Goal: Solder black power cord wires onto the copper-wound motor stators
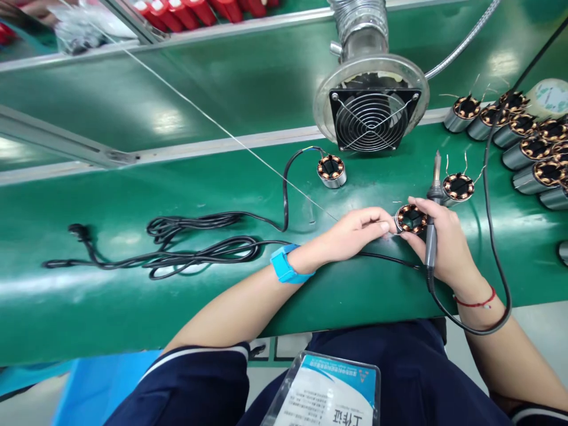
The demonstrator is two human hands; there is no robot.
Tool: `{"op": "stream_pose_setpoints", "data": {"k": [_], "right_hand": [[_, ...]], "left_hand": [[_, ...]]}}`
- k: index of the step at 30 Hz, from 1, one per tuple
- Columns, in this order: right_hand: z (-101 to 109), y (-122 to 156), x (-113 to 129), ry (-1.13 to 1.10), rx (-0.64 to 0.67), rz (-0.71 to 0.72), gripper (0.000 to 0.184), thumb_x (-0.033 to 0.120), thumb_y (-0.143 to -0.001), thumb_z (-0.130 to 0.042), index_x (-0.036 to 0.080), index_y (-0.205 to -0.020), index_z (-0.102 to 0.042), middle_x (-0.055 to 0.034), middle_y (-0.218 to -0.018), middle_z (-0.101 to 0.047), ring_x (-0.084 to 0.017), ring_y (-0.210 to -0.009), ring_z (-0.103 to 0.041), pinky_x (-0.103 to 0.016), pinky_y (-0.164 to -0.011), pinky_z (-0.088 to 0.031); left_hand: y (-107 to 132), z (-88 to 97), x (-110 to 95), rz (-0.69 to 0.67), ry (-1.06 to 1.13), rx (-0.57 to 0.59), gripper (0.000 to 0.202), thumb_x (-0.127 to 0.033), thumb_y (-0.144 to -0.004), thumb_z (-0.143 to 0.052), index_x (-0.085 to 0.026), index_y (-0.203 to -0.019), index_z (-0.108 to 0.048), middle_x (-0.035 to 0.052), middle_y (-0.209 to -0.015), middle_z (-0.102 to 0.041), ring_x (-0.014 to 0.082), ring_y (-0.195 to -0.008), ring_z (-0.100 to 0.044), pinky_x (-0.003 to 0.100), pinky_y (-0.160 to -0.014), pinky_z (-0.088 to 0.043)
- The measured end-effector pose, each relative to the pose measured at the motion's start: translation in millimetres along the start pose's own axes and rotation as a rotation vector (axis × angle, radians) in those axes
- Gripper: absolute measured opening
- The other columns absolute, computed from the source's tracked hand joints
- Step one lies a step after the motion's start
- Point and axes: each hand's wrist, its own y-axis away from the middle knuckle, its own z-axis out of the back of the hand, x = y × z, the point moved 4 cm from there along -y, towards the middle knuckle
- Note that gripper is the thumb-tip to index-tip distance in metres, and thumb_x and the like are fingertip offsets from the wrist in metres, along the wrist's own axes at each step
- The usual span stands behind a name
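My left hand (359,234), with a blue wrist strap (288,264), is closed, thumb and forefinger pinching thin wire at the left side of a motor stator (412,219) with copper windings. A long pale wire (231,137) runs down from the upper left to this hand. My right hand (448,242) steadies the same stator between thumb and forefinger. It also holds a soldering iron (430,236), its tip pointing away from me. Below my left hand lies a black cable's end (410,264). Another stator (458,188) with upright leads stands just beyond my right hand.
A fume extractor fan (371,121) stands behind the hands. Left of it, a stator (332,170) is joined to a coiled black power cord (195,223). Several more stators (528,151) crowd the right. The iron's cord (492,236) loops around my right forearm.
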Motion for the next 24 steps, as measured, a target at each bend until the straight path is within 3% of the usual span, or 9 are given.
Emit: {"op": "stream_pose_setpoints", "data": {"k": [5, 12, 19, 24], "right_hand": [[6.9, 0.3, -6.4, -0.033, -0.017, 0.002, 0.055, 0.040, -0.088, -0.062, 0.025, -0.137, -0.041, -0.0116, -0.128, -0.062, -0.030, -0.118, -0.059, -0.049, -0.099, -0.047], [5.9, 0.8, -9.3, -0.052, -0.002, -0.012, 0.056, 0.037, -0.087, -0.062, 0.027, -0.137, -0.039, -0.0114, -0.129, -0.062, -0.032, -0.121, -0.058, -0.053, -0.100, -0.047], [6.1, 0.9, -7.9, -0.081, 0.001, -0.041, 0.055, 0.037, -0.087, -0.061, 0.028, -0.137, -0.039, -0.0110, -0.129, -0.061, -0.032, -0.121, -0.058, -0.055, -0.100, -0.048], [6.7, 0.9, -7.6, -0.085, 0.007, -0.049, 0.053, 0.039, -0.088, -0.060, 0.030, -0.136, -0.040, -0.0089, -0.129, -0.061, -0.032, -0.122, -0.058, -0.055, -0.101, -0.048]], "left_hand": [[6.2, 1.5, -3.8, 0.090, -0.030, 0.031, 0.016, -0.025, -0.087, -0.050, -0.014, -0.081, -0.060, -0.0002, -0.075, -0.056, 0.0091, -0.069, -0.047, 0.023, -0.066, -0.036], [11.0, -2.1, -3.4, 0.158, 0.240, 0.060, 0.022, -0.037, -0.085, -0.058, -0.015, -0.080, -0.055, -0.0030, -0.070, -0.052, 0.0040, -0.051, -0.032, 0.022, -0.049, -0.022], [11.1, -1.6, -1.8, 0.140, 0.398, 0.046, 0.021, -0.033, -0.081, -0.064, -0.014, -0.077, -0.056, -0.0040, -0.067, -0.052, 0.0017, -0.046, -0.029, 0.023, -0.045, -0.015], [11.2, -0.9, -1.5, 0.150, 0.378, 0.016, 0.021, -0.031, -0.078, -0.068, -0.014, -0.074, -0.057, -0.0046, -0.063, -0.050, 0.0024, -0.048, -0.031, 0.022, -0.047, -0.019]]}}
